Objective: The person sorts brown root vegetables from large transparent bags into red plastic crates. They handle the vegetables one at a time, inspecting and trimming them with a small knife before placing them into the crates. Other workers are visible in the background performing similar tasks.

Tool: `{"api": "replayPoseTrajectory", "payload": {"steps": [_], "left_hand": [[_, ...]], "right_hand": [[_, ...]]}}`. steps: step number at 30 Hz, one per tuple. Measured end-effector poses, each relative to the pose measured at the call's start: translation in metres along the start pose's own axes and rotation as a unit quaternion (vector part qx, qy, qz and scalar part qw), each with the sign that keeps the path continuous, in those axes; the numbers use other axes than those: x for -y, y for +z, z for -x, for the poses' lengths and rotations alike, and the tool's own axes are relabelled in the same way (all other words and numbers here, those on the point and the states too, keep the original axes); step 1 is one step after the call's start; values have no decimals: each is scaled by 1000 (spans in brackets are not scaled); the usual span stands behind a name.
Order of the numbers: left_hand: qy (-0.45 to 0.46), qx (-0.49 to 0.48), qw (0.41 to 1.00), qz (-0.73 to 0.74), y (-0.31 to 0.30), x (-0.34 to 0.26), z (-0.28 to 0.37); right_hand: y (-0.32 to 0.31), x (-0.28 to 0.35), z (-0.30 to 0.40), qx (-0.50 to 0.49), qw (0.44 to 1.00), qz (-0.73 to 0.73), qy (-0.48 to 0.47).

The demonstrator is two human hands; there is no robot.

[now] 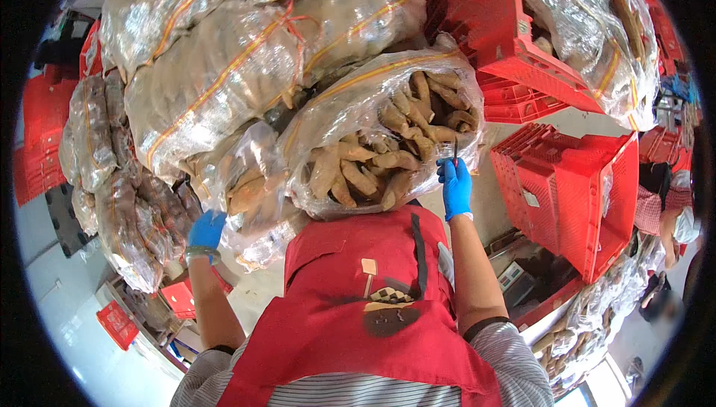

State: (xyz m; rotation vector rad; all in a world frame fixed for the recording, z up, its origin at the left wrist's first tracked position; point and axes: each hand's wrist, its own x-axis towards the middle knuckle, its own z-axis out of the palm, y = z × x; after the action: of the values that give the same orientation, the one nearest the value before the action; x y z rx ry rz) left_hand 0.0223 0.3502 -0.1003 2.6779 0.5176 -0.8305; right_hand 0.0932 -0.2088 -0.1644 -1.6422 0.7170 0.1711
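Observation:
Straight before me lies a clear plastic sack (386, 66) with yellow and red stripes, its side open on many long brown root tubers (358, 178). My right hand (457, 183), in a blue glove, grips a small knife (456, 147) with its blade pointing away from me, at the right edge of the opening. My left hand (207, 231), also in a blue glove, is at the lower left, against a smaller clear plastic bag (254, 161) with tubers in it. Its fingertips are partly hidden, so whether it pinches the plastic is unclear.
Full striped sacks (218, 83) are piled ahead and to the left. Red plastic crates (559, 189) stand on the right, and another red crate (503, 27) with a sack in it is farther up. A scale-like device (516, 284) lies low right. Another person (660, 200) is at the far right.

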Motion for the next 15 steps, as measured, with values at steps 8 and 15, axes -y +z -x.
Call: {"api": "replayPoseTrajectory", "payload": {"steps": [8, 15], "left_hand": [[159, -116, 973, 117, -90, -260, -2], [497, 70, 848, -172, 15, -456, -44]], "right_hand": [[-17, -19, -22, -26, 993, -93, -62], [-35, -18, -5, 38, 995, -70, 53]]}}
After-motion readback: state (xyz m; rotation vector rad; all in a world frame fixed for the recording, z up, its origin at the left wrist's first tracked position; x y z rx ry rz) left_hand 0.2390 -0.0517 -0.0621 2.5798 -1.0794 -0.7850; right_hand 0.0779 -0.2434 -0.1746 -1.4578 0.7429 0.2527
